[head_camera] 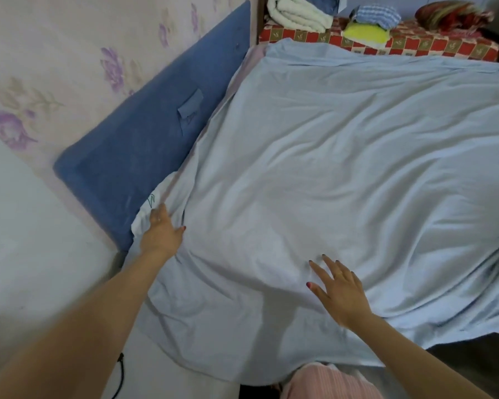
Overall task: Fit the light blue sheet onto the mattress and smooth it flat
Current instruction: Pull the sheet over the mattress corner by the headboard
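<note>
The light blue sheet (329,168) lies spread over the mattress, wrinkled, with folds running toward the right and its near edge hanging over the bed's front. A white strip of mattress (147,214) shows at the near left corner, by the headboard. My left hand (162,234) rests at that corner on the sheet's edge; its fingertips are hidden in the fabric, so a grip cannot be judged. My right hand (337,289) lies flat on the sheet near the front edge, fingers spread, holding nothing.
A dark blue padded headboard (144,133) leans against the flowered wall (55,67) on the left. Beyond the bed stands a red checked surface (415,41) with folded white, blue and yellow cloths. Pink striped trousers (329,381) show at the bottom.
</note>
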